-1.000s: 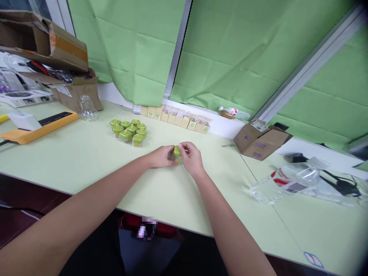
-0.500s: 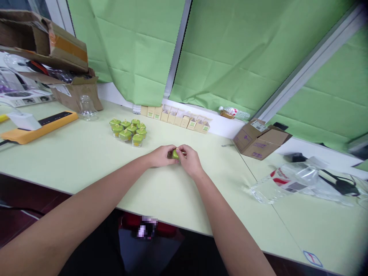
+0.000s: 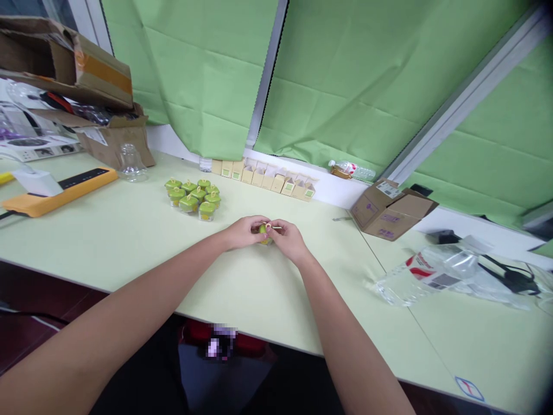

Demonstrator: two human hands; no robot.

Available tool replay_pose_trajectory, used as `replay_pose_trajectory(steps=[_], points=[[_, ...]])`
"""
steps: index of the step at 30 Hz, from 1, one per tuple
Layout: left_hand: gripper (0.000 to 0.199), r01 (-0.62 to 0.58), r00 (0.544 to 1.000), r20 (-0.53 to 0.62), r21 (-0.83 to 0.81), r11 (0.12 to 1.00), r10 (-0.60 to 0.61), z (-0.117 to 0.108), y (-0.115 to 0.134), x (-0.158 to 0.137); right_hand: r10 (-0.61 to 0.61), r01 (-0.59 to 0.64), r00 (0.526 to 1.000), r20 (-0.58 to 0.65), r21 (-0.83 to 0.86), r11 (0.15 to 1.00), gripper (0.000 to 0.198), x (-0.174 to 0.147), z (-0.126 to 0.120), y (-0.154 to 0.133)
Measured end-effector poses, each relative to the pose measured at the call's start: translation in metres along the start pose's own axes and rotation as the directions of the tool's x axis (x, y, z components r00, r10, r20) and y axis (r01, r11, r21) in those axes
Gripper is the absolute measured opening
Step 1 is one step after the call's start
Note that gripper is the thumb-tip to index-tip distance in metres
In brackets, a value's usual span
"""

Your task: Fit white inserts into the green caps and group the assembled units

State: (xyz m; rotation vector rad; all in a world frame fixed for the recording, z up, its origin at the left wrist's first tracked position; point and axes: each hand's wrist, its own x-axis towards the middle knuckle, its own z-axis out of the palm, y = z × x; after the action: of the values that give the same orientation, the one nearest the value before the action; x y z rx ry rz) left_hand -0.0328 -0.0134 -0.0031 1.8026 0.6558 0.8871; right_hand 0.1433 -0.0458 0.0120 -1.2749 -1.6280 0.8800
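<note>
Over the table's middle, a small green-lidded clear jar (image 3: 263, 229) sits between my two hands. My left hand (image 3: 242, 233) is closed around the jar's left side. The fingers of my right hand (image 3: 290, 237) pinch at the lid's top right, by a pale loop (image 3: 268, 225); whether they grip the loop or the lid, I cannot tell. A bit of yellow shows low on the jar, and my fingers hide much of the rest. Farther back and left stands a cluster of several matching green-lidded jars (image 3: 189, 203), with loops on their lids.
Small tan cartons (image 3: 268, 178) line the wall. On the left are an orange power strip (image 3: 64, 193), a clear glass jar (image 3: 131, 164) and stacked cardboard boxes (image 3: 103, 75). On the right, an open cardboard box (image 3: 389, 210) and a large clear plastic bottle (image 3: 425, 274) lie on the table (image 3: 242, 294).
My right hand's fingers have shifted on the lid, and the pale loop and the jar's yellow lower part show more. My left hand keeps its hold.
</note>
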Motion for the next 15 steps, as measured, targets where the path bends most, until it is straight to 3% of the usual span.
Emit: replay_pose_trajectory(steps=[8,15], points=[[0.058,0.020,0.994,-0.110,-0.083,0.996,-0.029,0.0037,-0.0045,0.0031,-0.015,0.013,0.999,-0.047,-0.052,0.999,0.023,0.0004,0.0023,-0.0012],[0.051,-0.023,0.999,-0.041,-0.066,0.998,0.020,0.0016,-0.0062,0.0041,-0.059,0.052,0.996,-0.067,-0.109,0.993,0.016,-0.0005,-0.0001,-0.0037]])
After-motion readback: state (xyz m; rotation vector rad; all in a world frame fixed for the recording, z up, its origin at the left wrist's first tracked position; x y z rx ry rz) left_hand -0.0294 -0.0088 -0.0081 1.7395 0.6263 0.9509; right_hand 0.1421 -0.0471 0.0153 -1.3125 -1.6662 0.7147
